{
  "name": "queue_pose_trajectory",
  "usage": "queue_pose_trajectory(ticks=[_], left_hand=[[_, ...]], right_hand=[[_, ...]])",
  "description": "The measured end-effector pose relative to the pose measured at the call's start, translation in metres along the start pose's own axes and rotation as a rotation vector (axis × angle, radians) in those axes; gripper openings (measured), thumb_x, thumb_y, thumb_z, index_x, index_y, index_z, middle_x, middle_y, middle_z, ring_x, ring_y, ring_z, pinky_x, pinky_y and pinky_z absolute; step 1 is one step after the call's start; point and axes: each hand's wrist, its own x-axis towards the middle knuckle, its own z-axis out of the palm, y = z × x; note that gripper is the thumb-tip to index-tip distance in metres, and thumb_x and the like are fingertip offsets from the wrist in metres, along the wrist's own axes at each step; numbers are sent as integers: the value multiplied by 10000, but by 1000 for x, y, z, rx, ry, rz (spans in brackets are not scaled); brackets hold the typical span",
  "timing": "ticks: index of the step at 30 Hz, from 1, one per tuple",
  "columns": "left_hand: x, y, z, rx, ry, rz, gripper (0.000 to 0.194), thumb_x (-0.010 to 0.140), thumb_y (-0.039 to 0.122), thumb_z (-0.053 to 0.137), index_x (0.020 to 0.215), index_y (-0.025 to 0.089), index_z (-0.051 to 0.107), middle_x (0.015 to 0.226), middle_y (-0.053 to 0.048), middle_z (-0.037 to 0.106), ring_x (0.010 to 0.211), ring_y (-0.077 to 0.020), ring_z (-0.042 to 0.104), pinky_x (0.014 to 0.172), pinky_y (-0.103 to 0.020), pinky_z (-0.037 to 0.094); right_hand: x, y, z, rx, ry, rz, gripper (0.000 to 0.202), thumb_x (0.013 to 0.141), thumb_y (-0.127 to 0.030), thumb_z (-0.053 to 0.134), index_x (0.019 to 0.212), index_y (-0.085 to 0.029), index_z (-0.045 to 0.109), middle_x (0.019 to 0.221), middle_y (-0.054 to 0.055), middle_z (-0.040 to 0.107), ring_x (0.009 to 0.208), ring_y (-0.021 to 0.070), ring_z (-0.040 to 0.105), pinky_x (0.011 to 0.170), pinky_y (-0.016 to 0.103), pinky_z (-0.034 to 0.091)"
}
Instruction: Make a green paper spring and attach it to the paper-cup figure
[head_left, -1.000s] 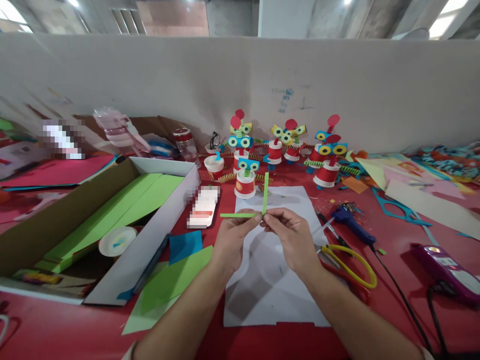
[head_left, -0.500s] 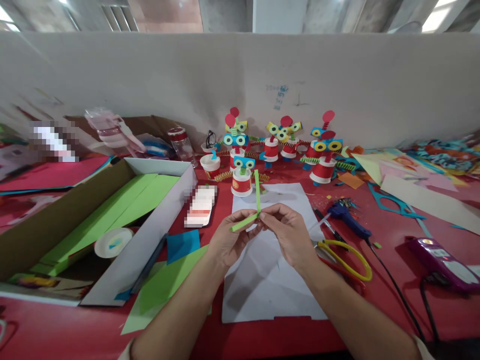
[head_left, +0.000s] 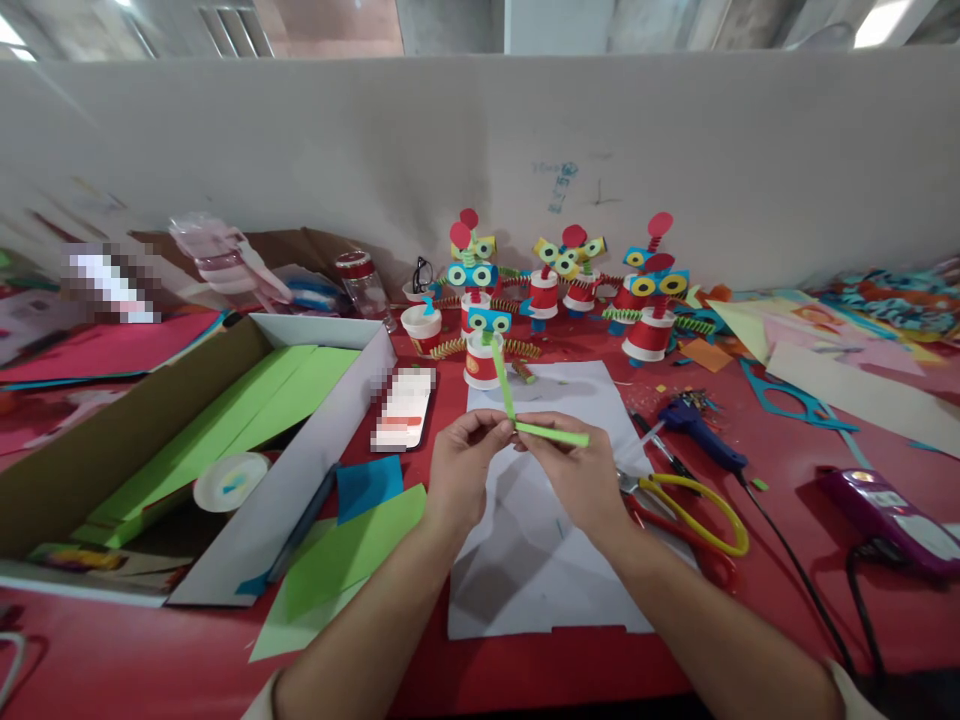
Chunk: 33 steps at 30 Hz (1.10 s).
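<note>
Light green paper strips (head_left: 555,435) meet in a corner between my hands, above a white sheet (head_left: 517,590). One strip end points away from me, the other lies to the right over my right fingers. My left hand (head_left: 469,460) pinches the corner with thumb and fingertips. From the other side my right hand (head_left: 574,470) grips the same spot, its fingers partly hidden by the strip. Just beyond stands a red and white paper-cup figure (head_left: 484,360) with blue eyes-piece and springy folded arms.
Several more cup figures (head_left: 649,335) stand along the wall. Scissors (head_left: 697,510), a blue glue gun (head_left: 701,435) and its cord lie right. To the left are a phone (head_left: 405,410), blue and green paper (head_left: 345,560), and a cardboard box (head_left: 352,410) holding green sheets.
The strip end that pointed left toward me now lies to the right across my right fingers. The far-pointing end leans more to the left. Both hands stay closed around the corner.
</note>
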Motion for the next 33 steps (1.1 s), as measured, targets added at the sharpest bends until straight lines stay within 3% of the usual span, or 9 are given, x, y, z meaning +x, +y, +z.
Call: queue_pose_trajectory(ticks=[4,11,15,20,26,33], left_hand=[[0,-1,1,-10,62,9,180,546,228,804,644,147,677,597,6,644,603,-104,560,664,-254,454],[1,-3,-2,-110,-18,-117,215,534,248,834,638,141,678,614,-1,645,612,-102,574,689,-253,467],[5,0,-6,-139,-58,-184,218,577,294,832,669,153,694,706,-9,663,670,-110,590,730,-272,484],[7,12,-9,76,-145,-166,204,601,314,824,653,154,709,650,-8,646,659,-114,580,739,-274,471],[7,24,-13,251,-202,-202,197,610,315,807,623,151,699,621,-9,624,626,-113,550,699,-276,442],[5,10,-8,46,-34,-161,270,483,289,857,558,158,632,599,14,587,611,-98,513,685,-271,424]], right_hand=[[0,0,1,-36,-26,-5,147,682,-276,745,805,-198,763,817,48,759,748,202,689,732,329,554],[6,7,3,246,-10,203,137,611,-277,785,702,-180,750,656,8,702,630,137,609,670,284,520],[7,8,1,218,-17,179,108,640,-256,767,720,-186,749,676,-2,706,631,127,604,652,263,496],[8,7,-5,34,-81,101,88,710,-249,709,759,-184,741,724,15,720,706,151,631,669,265,490],[13,2,-9,-9,-56,142,243,632,-232,749,849,-180,653,647,-22,679,623,143,634,596,261,487],[11,5,-7,77,-93,106,291,656,-258,763,899,-195,615,684,-26,682,632,132,630,619,264,501]])
